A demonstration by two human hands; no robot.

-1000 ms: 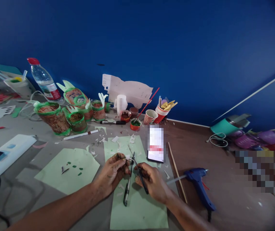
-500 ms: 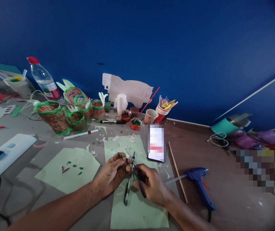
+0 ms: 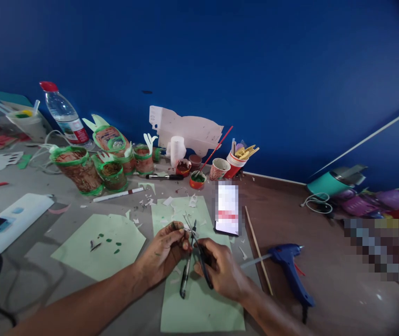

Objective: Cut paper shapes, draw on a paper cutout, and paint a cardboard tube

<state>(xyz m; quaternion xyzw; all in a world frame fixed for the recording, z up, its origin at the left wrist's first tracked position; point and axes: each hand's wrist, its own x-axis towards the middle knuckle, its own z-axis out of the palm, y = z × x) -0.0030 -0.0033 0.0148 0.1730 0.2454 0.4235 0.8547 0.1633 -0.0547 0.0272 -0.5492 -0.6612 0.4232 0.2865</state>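
My right hand [image 3: 222,266] is closed around the black handles of a pair of scissors [image 3: 204,264], whose slim metal blades stand slightly apart and point up and left. Fingertips of my left hand [image 3: 166,247] are pinched at the blades, on a tiny pale scrap that looks like paper; its shape is mostly hidden. Both hands are above a long light green sheet [image 3: 202,310]. Lying on that sheet under the scissors is a black pen [image 3: 184,280]. Dark green paint stains mark my left fingers.
Left lies another green sheet [image 3: 77,256] with small dark green pieces. Paint-covered cups [image 3: 77,170] and a water bottle [image 3: 63,114] stand behind. A phone [image 3: 227,210], a wooden stick [image 3: 257,249] and a blue glue gun [image 3: 292,270] lie right. Paint pots [image 3: 197,182] stand at the back.
The scissor blades have shifted very slightly at my left fingertips, and less of the pale scrap shows. Otherwise both hands stay in place.
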